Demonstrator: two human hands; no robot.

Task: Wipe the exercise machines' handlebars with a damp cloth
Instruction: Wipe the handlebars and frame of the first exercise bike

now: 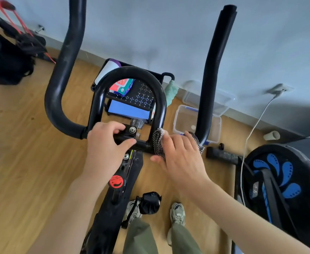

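Observation:
The exercise bike's black handlebar point(58, 92) fills the middle of the view, with a left horn, a right horn point(214, 70) and a centre loop point(132, 70). My left hand point(106, 143) grips the crossbar at the clamp bolt, just left of the loop's base. My right hand point(179, 154) holds a black-and-white speckled cloth point(157, 142) wrapped over the crossbar between the loop's right leg and the right horn. The fingers lie over the cloth and the thumb curls beneath it. Part of the cloth is hidden under that hand.
A black basket of packets point(132, 88) and a clear plastic tub point(198, 121) sit on the wooden floor ahead. A second machine with a blue-patterned wheel point(279, 173) stands at right, with a white cable point(251, 132) running to a wall socket. Dark bags point(7, 57) lie at far left.

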